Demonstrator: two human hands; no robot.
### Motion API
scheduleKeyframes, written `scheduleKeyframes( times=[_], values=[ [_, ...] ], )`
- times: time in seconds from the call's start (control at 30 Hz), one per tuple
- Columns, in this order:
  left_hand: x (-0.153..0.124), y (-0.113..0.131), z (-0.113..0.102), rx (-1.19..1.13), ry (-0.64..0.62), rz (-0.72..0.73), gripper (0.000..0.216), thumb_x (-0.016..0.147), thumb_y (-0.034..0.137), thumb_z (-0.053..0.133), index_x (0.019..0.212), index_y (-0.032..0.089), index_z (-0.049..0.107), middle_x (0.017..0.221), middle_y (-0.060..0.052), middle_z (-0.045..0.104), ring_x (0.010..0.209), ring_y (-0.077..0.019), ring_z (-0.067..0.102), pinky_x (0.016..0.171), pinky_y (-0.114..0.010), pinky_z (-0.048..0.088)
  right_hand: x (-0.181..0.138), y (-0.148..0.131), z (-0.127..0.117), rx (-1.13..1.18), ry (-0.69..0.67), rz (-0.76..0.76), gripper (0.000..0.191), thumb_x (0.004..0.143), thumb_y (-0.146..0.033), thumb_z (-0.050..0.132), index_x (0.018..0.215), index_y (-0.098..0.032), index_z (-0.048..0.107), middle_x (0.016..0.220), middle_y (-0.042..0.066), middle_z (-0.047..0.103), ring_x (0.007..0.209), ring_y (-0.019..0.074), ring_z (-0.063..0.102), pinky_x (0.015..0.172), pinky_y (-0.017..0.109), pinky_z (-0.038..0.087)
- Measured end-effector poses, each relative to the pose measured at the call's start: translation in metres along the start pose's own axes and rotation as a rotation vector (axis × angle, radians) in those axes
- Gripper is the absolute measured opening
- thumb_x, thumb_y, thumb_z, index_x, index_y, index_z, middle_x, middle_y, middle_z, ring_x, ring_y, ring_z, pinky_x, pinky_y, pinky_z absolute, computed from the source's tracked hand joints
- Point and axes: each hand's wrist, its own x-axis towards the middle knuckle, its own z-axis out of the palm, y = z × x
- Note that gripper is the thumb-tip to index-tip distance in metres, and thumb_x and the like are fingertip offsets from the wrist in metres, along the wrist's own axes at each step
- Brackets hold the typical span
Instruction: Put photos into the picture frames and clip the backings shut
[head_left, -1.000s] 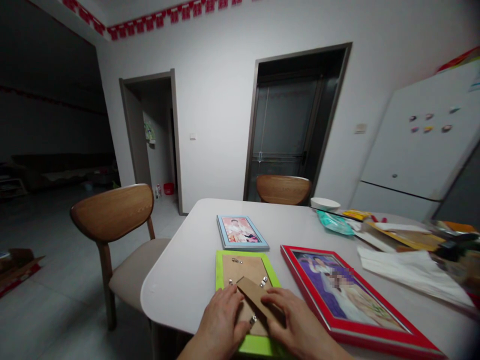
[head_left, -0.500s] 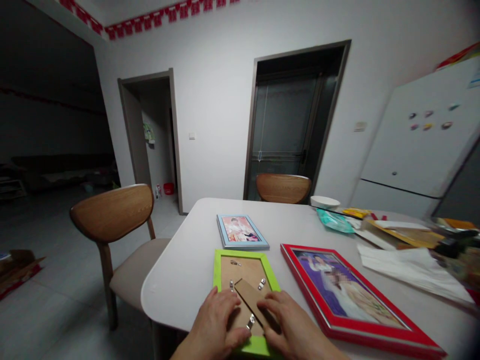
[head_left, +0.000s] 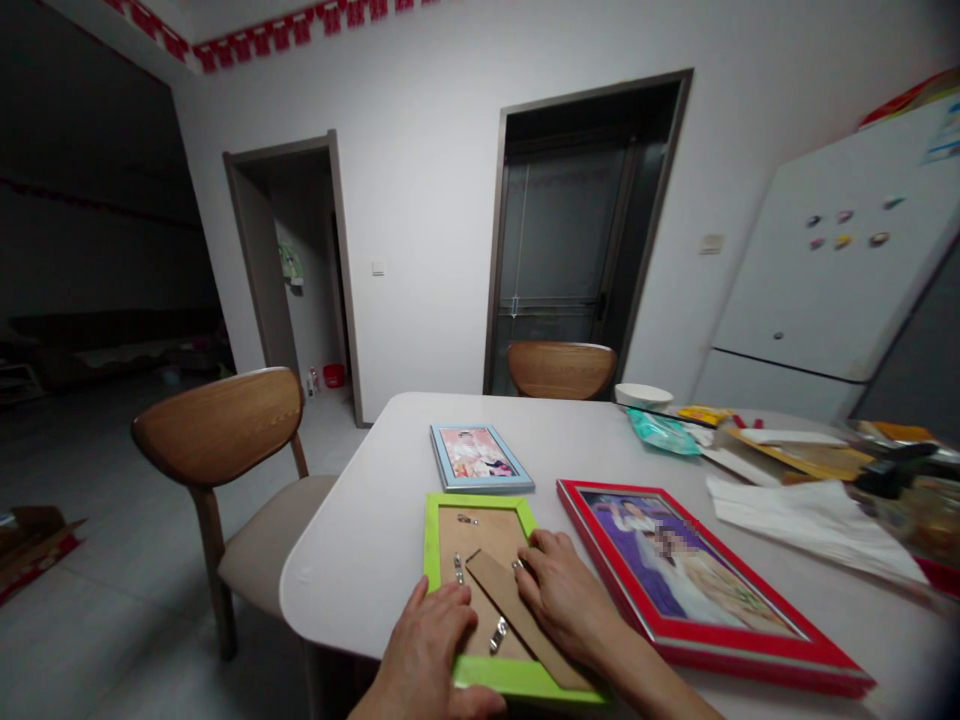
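A green picture frame (head_left: 433, 530) lies face down on the white table, its brown backing board (head_left: 480, 540) and stand leg (head_left: 517, 610) showing. Small metal clips hold positions around the board, such as the left clip (head_left: 458, 569) and the bottom clip (head_left: 498, 635). My left hand (head_left: 431, 650) grips the frame's lower left corner, fingertips on the board and thumb by the bottom rail. My right hand (head_left: 562, 590) has its fingers bent at the right-hand clip (head_left: 517, 565), which they mostly cover. Its palm side lies over the right rail.
A red framed photo (head_left: 720, 650) lies at the right, and a light blue framed photo (head_left: 480, 455) beyond the green one. Farther right are a white bowl (head_left: 643, 397), a teal packet (head_left: 664, 432) and white paper (head_left: 814, 525). A wooden chair (head_left: 225, 425) stands at the left.
My right hand has moved up from the stand leg's side to the right clip. The left clip now points more lengthwise along the frame. My left hand stays at the lower left.
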Motion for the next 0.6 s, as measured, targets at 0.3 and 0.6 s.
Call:
scheduleKeyframes(
  times=[0.3,0.6],
  values=[
    [-0.001,0.003,0.004,-0.042,0.021,-0.08,0.053,0.044,0.04,0.076,0.089,0.017,0.058,0.112,-0.013,0.055,0.105,-0.0276,0.049,0.096,-0.049,0.027,-0.007,0.007,-0.003,0.15,-0.034,-0.017,0.031,0.082,-0.027,0.032,0.076,-0.015,0.06,0.095,0.009,0.051,0.094,0.0192,0.043,0.084,0.029,0.032],
    [-0.003,0.001,0.006,-0.084,0.043,-0.072,0.042,0.046,0.033,0.077,0.079,0.017,0.057,0.103,-0.011,0.06,0.098,-0.026,0.053,0.095,-0.048,0.027,0.0,-0.025,0.002,0.178,-0.079,-0.138,0.026,0.08,-0.021,0.035,0.093,-0.02,0.058,0.098,0.006,0.053,0.091,0.0183,0.043,0.08,0.03,0.031]
  ],
)
